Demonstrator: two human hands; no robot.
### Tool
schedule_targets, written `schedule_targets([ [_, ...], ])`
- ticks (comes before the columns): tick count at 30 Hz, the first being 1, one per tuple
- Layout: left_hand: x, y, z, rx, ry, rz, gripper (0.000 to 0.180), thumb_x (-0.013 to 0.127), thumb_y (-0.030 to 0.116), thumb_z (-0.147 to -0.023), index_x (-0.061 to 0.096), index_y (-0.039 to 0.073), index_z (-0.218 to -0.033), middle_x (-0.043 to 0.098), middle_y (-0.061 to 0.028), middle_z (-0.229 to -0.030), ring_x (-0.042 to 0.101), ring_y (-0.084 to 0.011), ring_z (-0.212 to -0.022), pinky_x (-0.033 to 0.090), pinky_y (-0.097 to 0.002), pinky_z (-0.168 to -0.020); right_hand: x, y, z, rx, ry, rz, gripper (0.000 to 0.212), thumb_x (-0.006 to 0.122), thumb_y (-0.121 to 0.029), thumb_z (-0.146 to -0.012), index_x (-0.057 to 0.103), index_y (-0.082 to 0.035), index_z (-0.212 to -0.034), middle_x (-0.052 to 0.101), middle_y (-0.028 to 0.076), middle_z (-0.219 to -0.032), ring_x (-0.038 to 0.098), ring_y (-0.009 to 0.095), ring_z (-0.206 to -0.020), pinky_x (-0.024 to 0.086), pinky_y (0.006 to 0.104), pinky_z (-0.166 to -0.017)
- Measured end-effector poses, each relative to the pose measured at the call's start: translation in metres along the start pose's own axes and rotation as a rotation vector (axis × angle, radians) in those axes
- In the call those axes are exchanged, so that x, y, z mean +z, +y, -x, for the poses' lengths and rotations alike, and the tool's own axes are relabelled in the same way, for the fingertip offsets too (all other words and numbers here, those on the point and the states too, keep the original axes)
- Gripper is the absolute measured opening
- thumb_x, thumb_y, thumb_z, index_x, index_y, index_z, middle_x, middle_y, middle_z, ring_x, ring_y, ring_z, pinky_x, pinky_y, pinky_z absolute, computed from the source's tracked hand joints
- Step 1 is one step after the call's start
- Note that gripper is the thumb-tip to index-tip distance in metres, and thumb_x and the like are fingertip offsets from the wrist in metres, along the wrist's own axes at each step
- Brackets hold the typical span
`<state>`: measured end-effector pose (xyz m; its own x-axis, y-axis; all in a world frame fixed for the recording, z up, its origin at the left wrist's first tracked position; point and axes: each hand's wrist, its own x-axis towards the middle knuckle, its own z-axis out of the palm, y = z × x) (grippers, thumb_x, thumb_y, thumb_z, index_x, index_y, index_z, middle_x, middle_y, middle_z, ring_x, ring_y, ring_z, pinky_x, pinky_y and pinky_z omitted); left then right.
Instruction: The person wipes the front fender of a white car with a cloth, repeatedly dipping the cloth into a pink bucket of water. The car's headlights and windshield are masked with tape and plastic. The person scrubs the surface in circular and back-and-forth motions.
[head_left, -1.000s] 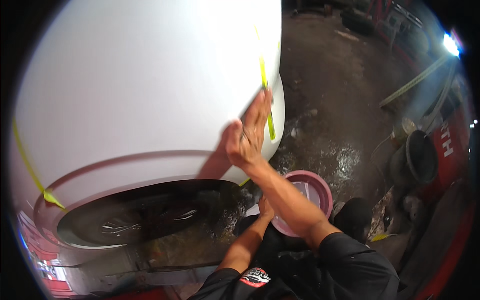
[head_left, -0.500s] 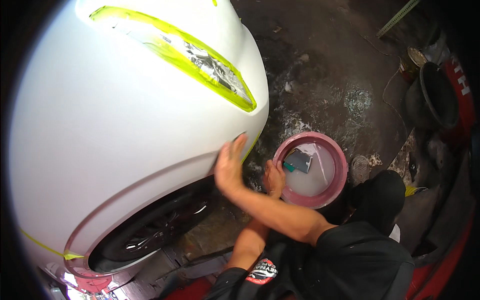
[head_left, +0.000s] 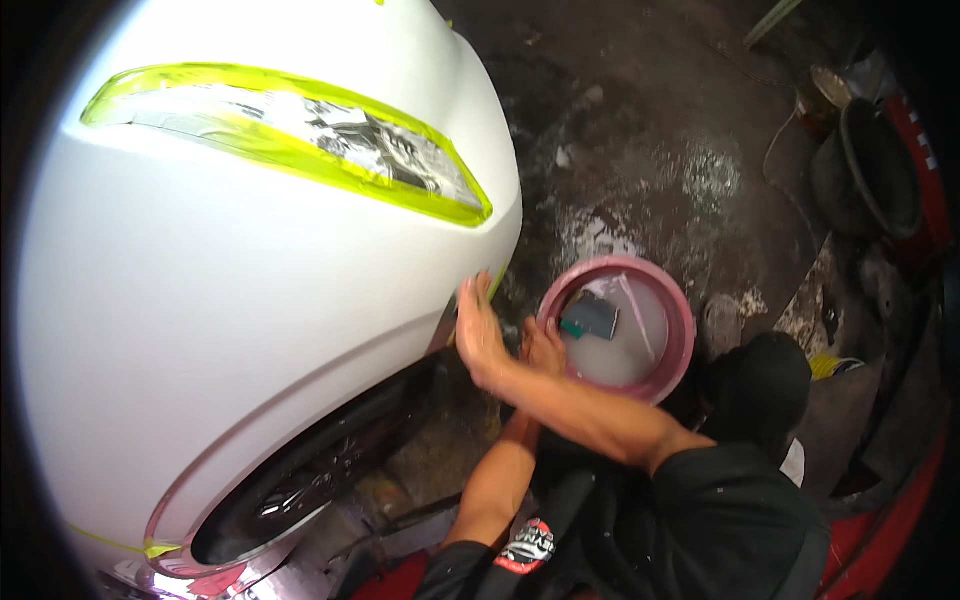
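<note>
White car panel (head_left: 250,300) lies left of pink basin (head_left: 682,315). Looks stiff and smooth, probably slippery if wet; no edge to grip there, so flat palm suits. Basin likely heavy with cloudy water (head_left: 630,362), will slosh; best held by opposite sides of its rim. Right hand (head_left: 478,328): left of basin, at panel's lower edge, fingers straight and together; can't tell what's under palm. Left hand (head_left: 543,350): at basin's left rim, grip unclear.

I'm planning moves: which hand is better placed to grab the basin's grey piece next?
Left hand, probably: it's at the pink basin rim, near the grey piece; the right hand is by the white car.
</note>
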<state>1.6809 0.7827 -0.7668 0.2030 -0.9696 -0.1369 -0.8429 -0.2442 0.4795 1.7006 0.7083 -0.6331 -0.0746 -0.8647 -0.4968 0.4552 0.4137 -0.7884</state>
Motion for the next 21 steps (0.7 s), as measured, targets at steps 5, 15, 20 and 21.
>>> schedule_targets([
  [5,-0.003,0.004,0.003,0.037,-0.021,-0.083,0.034,0.051,0.031,-0.095,0.051,-0.003,-0.099,0.059,-0.0283,-0.098,0.058,-0.0447,-0.091,0.045,-0.0496,-0.077,-0.01,0.006,-0.039,0.055,0.02,-0.083,0.078,0.018,-0.05,-0.1,0.006,0.013,-0.144,0.002,0.03,-0.154,0.0,0.037,-0.145,0.003,0.0386,-0.119],
  [15,-0.004,0.013,0.0,-0.142,-0.096,-0.18,0.033,0.049,0.026,-0.095,0.054,-0.001,-0.111,0.061,-0.025,-0.103,0.059,-0.0414,-0.097,0.05,-0.0468,-0.08,-0.005,0.016,-0.035,-0.133,0.026,0.317,0.073,0.019,-0.043,-0.101,0.003,0.015,-0.144,0.002,0.034,-0.152,0.0,0.038,-0.145,0.003,0.0403,-0.118],
  [20,0.011,-0.019,-0.008,0.405,0.042,-0.05,0.035,0.054,0.03,-0.093,0.053,-0.004,-0.103,0.061,-0.0258,-0.097,0.06,-0.0444,-0.087,0.047,-0.0488,-0.08,-0.04,0.004,-0.139,-0.019,0.173,-0.107,0.075,0.023,-0.045,-0.1,0.012,0.017,-0.141,0.01,0.038,-0.149,0.014,0.042,-0.142,0.015,0.0385,-0.117],
  [21,0.008,-0.008,-0.007,0.268,0.015,-0.113,0.035,0.054,0.03,-0.093,0.053,-0.004,-0.102,0.061,-0.0255,-0.096,0.06,-0.0443,-0.086,0.046,-0.0489,-0.079,-0.042,0.002,-0.138,-0.027,0.236,0.086,0.075,0.023,-0.045,-0.1,0.011,0.017,-0.141,0.009,0.039,-0.148,0.013,0.043,-0.142,0.014,0.0399,-0.118],
])
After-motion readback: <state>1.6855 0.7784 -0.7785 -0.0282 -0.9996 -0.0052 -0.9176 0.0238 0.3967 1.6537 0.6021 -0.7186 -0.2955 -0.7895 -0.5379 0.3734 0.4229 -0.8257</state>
